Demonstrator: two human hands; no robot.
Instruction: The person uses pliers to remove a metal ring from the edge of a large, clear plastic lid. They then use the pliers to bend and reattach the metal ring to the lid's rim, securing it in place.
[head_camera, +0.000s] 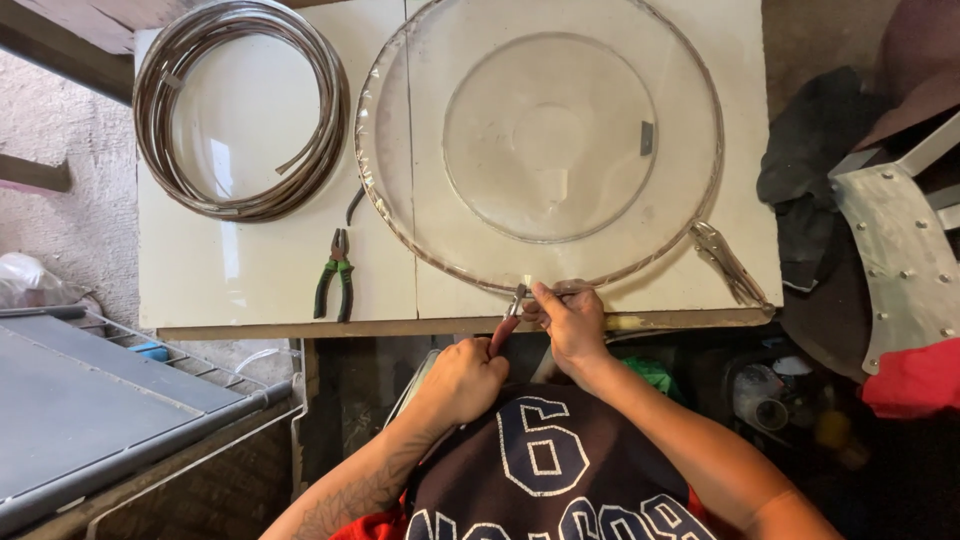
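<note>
One large round clear plastic dome (548, 140), rimmed with a metal strip, covers most of the white table (250, 285), and everything else sits around it: a coil of metal strip (240, 110) to its left, locking pliers (728, 262) clamped on its lower right rim, green-handled pliers (335, 275) near its lower left edge. At the dome's near rim the left hand (462, 380) is closed around red-handled pliers (508, 318) whose nose meets the rim, while the right hand (570, 322) pinches the rim strip just beside them.

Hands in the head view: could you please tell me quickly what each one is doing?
Left hand: closed on red-handled pliers.
Right hand: pinching the round clear cover's rim.
</note>
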